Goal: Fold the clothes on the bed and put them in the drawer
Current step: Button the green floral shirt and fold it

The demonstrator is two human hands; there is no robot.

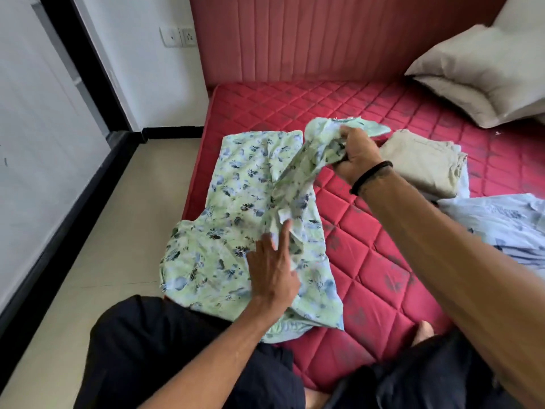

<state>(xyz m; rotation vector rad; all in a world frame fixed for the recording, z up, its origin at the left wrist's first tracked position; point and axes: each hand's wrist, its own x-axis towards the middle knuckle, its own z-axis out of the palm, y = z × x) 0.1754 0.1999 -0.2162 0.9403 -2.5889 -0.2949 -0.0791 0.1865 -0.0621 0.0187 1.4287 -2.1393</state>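
A light green garment with a blue flower print lies spread on the red quilted mattress, near its left edge. My left hand rests flat on the garment's middle, with the fingers straight and the index finger pointing up. My right hand grips a bunched part of the same garment and holds it lifted above the mattress, at the garment's upper right. A folded beige garment lies just right of that hand, on top of a pale blue piece.
A light blue printed garment lies crumpled at the right edge. Two white pillows lean at the back right against the red padded headboard. The tiled floor runs along the left. My knees in dark trousers are at the front.
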